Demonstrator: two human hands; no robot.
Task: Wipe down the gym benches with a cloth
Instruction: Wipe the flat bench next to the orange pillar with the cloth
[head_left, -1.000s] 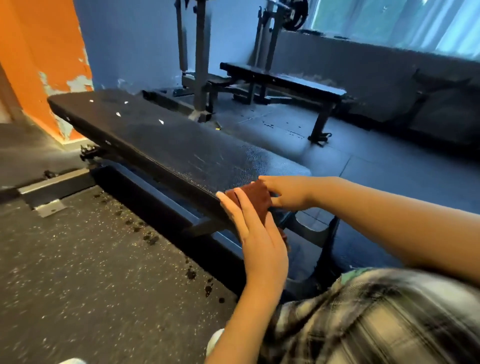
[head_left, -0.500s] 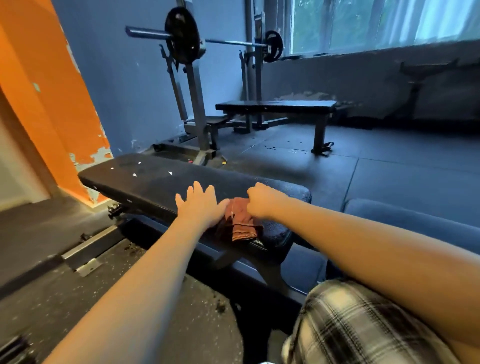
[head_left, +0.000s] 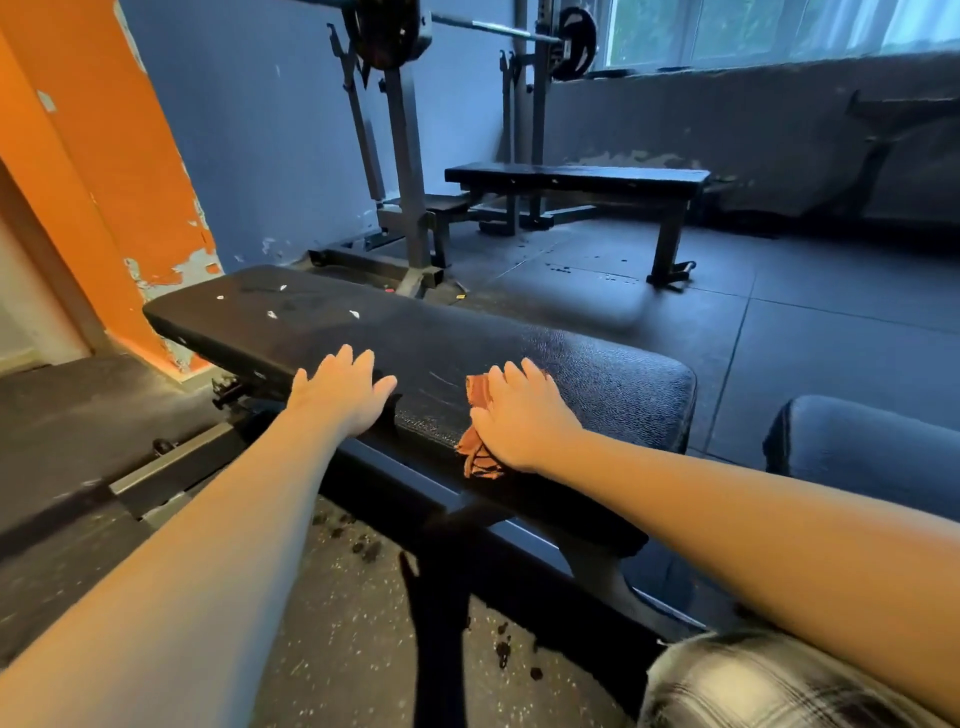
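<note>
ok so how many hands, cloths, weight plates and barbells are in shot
hands: 2 (left hand, right hand)
cloth: 1
weight plates: 2
barbell: 1
total: 6

Long black padded bench (head_left: 597, 384) has pebbled leather-like vinyl, slight sheen, scuffed with white flecks. Rust-red cloth (head_left: 475, 447) looks soft, matt, crumpled. Dark speckled rubber floor (head_left: 322, 623) is rough and matt; grey metal rack (head_left: 410, 171) dull, orange wall paint (head_left: 104, 156) peeling.
</note>
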